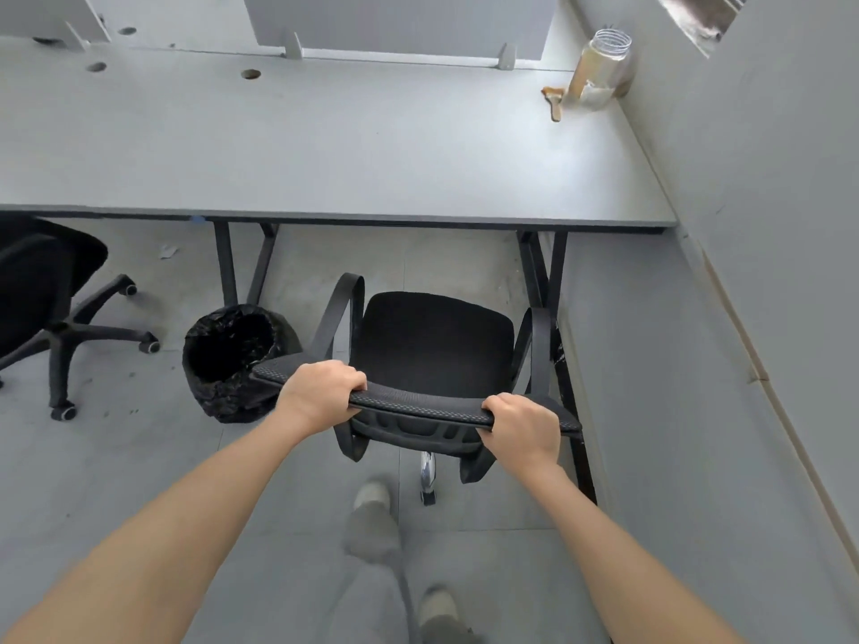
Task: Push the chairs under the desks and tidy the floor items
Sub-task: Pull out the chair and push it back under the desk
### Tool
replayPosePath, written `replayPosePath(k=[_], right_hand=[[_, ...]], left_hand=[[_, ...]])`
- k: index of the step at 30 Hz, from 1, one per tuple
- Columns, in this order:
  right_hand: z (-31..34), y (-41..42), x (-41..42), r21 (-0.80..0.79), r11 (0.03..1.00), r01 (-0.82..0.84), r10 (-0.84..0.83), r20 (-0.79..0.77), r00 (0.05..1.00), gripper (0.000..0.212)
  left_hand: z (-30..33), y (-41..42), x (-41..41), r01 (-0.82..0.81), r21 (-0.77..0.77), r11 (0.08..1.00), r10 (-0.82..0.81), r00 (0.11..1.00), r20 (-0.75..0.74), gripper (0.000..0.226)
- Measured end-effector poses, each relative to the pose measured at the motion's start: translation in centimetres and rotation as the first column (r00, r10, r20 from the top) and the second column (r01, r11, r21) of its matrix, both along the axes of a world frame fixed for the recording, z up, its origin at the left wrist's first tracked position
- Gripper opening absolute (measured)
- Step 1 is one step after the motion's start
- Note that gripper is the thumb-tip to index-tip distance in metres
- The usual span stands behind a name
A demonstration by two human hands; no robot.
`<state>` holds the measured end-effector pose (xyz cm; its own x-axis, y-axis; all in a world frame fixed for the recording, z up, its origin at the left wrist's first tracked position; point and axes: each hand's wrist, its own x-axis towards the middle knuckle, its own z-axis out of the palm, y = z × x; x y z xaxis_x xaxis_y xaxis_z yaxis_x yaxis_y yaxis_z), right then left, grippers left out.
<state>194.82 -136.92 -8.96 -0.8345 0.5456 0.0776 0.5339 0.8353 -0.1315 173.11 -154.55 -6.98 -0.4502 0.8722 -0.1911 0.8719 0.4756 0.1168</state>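
Both hands are clamped on the top edge of the backrest of the black chair (434, 346), left hand (320, 392) toward 9 o'clock and right hand (523, 427) toward 3 o'clock, with the chair standing on the floor just short of the bench (325, 146) at 12 o'clock. On casters it should roll easily, though it may swivel, so an even grip wide on the stiff backrest suits it. I count two chairs, the second chair (42, 290) at 9 o'clock, one lined bin (232, 360) beside the held chair, and one jar (602, 69) on the bench.
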Motion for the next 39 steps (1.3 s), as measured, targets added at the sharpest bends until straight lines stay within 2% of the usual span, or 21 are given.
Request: replayPosePath(k=[12, 19, 22, 25, 28, 31, 33, 37, 39], right_hand=[[0.4, 7.0, -12.1, 0.028, 0.983, 0.179, -0.179, 0.005, 0.984, 0.020], [0.3, 9.1, -14.7, 0.047, 0.984, 0.171, -0.169, -0.038, 0.985, 0.021], [0.3, 9.7, -15.0, 0.066, 0.985, 0.159, -0.157, -0.047, 0.987, 0.020], [0.3, 9.9, -15.0, 0.053, 0.987, 0.152, -0.149, -0.054, 0.987, 0.019], [0.6, 9.8, -14.8, -0.002, 0.990, 0.141, -0.141, -0.055, 0.988, 0.025], [1.4, 10.0, -14.2, -0.074, 0.997, -0.008, 0.004, -0.059, 0.998, 0.051], [1.9, 9.8, -13.1, -0.132, 0.988, -0.080, 0.069, -0.089, 0.994, 0.050], [0.9, 8.7, -11.7, -0.076, 0.996, -0.042, 0.029, -0.167, 0.986, 0.051], [0.4, 8.5, -12.0, -0.104, 0.995, 0.014, -0.036, -0.217, 0.976, 0.053]], left_hand=[[0.4, 10.2, -13.8, 0.137, -0.014, 0.991, -0.136, 0.989, 0.054, 0.016], [1.0, 12.7, -16.7, 0.152, -0.026, 0.988, -0.150, 0.986, 0.071, 0.016], [1.0, 13.2, -16.8, 0.147, -0.007, 0.989, -0.147, 0.989, 0.028, 0.018], [0.5, 13.0, -16.5, 0.129, 0.047, 0.991, -0.130, 0.991, 0.026, 0.021], [0.4, 11.9, -16.2, 0.168, 0.189, 0.968, -0.180, 0.982, 0.048, 0.029], [-0.2, 10.2, -15.8, 0.192, 0.296, 0.936, -0.202, 0.979, 0.005, 0.032], [-0.5, 9.5, -15.5, 0.171, 0.327, 0.929, -0.175, 0.984, -0.017, 0.029], [-0.3, 9.6, -14.8, 0.096, 0.334, 0.938, -0.113, 0.993, 0.033, 0.039], [-0.2, 9.6, -14.5, 0.058, 0.342, 0.938, -0.086, 0.994, 0.068, 0.038]])
